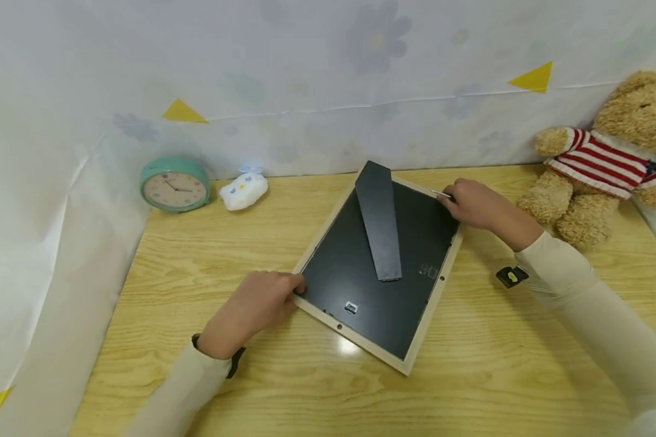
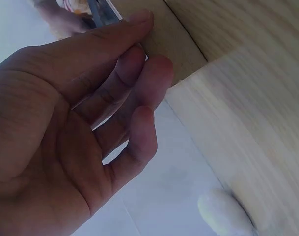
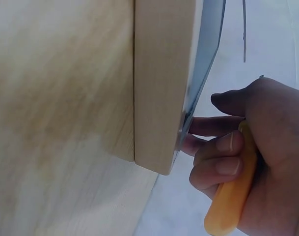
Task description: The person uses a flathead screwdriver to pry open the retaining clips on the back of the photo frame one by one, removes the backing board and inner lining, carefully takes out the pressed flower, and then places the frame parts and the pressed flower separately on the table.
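A photo frame (image 1: 415,328) with a pale wood rim lies face down on the table, its black backing and stand leg (image 1: 379,224) facing up. My left hand (image 1: 257,306) holds the frame's near left corner, the thumb over the rim and the fingers at its side. In the left wrist view this hand (image 2: 85,113) pinches the wooden edge. At the far right corner my right hand (image 1: 478,206) grips a screwdriver (image 3: 230,196) with an orange handle; its thin metal shaft (image 1: 440,194) points left over the backing. In the right wrist view, other fingers reach the frame's edge.
A green clock (image 1: 176,185) and a small white plush toy (image 1: 243,189) stand at the back left. The teddy bear (image 1: 607,164) in a striped sweater sits at the back right. Behind the wooden table (image 1: 197,249) rises a flower-patterned covering with yellow triangles.
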Motion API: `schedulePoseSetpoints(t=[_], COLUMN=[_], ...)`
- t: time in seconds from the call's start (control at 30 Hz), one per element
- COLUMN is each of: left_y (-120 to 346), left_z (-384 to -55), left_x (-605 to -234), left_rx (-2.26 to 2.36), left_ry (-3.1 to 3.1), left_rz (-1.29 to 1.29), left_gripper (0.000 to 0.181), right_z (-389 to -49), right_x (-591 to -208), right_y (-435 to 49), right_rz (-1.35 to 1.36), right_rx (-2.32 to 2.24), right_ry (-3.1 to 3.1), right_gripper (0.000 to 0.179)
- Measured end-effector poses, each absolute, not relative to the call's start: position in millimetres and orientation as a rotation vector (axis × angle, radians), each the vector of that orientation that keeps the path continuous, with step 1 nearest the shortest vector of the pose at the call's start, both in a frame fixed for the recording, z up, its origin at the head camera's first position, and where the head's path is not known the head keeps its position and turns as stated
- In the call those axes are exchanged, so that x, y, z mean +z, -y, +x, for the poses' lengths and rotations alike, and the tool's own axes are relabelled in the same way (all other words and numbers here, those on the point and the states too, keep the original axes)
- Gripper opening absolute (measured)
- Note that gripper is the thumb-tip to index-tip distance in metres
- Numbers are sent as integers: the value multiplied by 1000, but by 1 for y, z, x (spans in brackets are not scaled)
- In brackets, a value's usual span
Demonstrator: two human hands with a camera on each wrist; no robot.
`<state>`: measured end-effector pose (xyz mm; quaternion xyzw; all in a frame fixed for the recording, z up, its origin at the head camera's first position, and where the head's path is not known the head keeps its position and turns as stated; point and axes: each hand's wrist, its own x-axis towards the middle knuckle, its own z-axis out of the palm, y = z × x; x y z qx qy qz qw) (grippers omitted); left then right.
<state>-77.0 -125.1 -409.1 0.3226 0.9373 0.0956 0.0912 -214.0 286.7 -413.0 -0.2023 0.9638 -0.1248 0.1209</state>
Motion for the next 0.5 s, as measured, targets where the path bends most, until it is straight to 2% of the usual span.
schedulePoseSetpoints(t=[0.5], left_y=[141], left_z=[-97], left_x=[-409], left_rx=[253], left_ry=[-2872], left_rz=[962], left_gripper=[14], right_z=[-175], right_x=[-411], right_y=[-301], right_rz=[-540], right_rx=[-372], right_ry=[-2765], right_gripper=[30])
